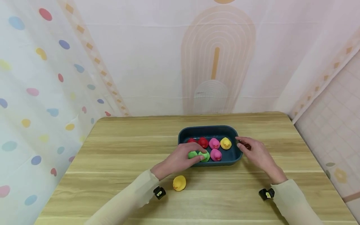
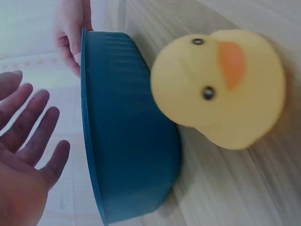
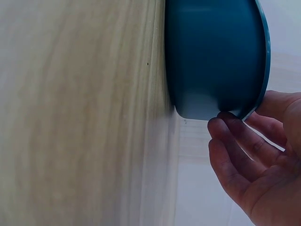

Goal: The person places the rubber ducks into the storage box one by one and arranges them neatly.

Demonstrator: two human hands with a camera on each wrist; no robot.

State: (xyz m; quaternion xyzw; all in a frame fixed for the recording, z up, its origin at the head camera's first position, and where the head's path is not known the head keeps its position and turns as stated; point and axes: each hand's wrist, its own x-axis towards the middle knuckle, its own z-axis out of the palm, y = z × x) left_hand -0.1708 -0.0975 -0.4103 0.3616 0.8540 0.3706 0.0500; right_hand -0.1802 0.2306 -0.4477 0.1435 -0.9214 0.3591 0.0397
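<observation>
A dark blue tub [image 1: 230, 157] stands on the table, holding several rubber ducks. Inside are two red ducks, one a red duck [image 1: 203, 142] behind my hand's fingers, a pink duck [image 1: 216, 154] in front of another pink one, a yellow duck [image 1: 226, 143] and two green ducks, one a green duck [image 1: 206, 156] partly covered by my left hand. My left hand [image 1: 182, 157] is over the tub's left end, fingers spread, gripping nothing. At the right end, my right hand [image 1: 257, 153] pinches the tub's rim [image 3: 266, 52] between fingers and thumb.
A second yellow duck [image 1: 179, 183] lies on the wooden table [image 1: 135, 140] in front of the tub, near the left sleeve. Patterned curtains [image 1: 146, 62] hang behind the table and along its left side.
</observation>
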